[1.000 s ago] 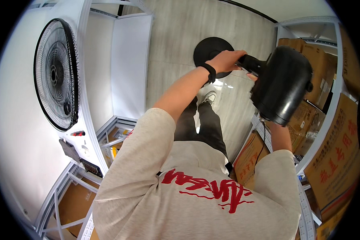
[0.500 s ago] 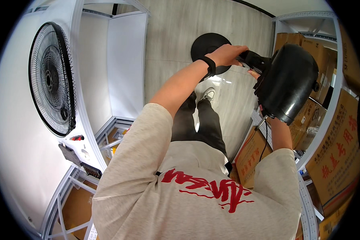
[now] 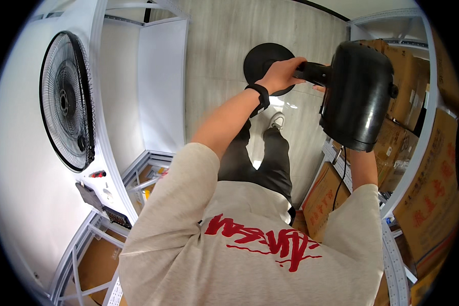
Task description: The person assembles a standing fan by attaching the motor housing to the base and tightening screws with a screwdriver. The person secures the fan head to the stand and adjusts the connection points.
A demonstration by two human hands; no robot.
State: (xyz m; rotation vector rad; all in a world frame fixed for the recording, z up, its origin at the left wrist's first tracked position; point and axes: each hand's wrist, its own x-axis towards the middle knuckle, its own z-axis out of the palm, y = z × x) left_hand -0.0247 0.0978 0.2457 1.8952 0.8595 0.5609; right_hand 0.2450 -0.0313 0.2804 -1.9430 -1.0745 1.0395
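Note:
My left hand (image 3: 283,75) is closed around the neck (image 3: 313,74) of a black fan motor unit. The rounded glossy motor housing (image 3: 359,94) tilts at the upper right, with a thin metal shaft (image 3: 337,155) at its lower end. Behind the housing is my right hand (image 3: 319,88), mostly hidden; only some fingertips show beside the neck, and its forearm comes up below the housing. A black power cord (image 3: 340,187) hangs beneath. Past my left hand, a round black base (image 3: 265,53) rests on the floor.
A black wire fan grille (image 3: 66,102) lies on the white table (image 3: 20,204) at left, near a red-and-black tool (image 3: 98,174) and a dark open case (image 3: 102,204). Cardboard boxes (image 3: 428,194) fill the right-hand shelving. My foot (image 3: 277,120) stands near the base.
The motor unit has shifted left and slightly up, turning a little, with both hands moving along. My shoe has moved slightly right.

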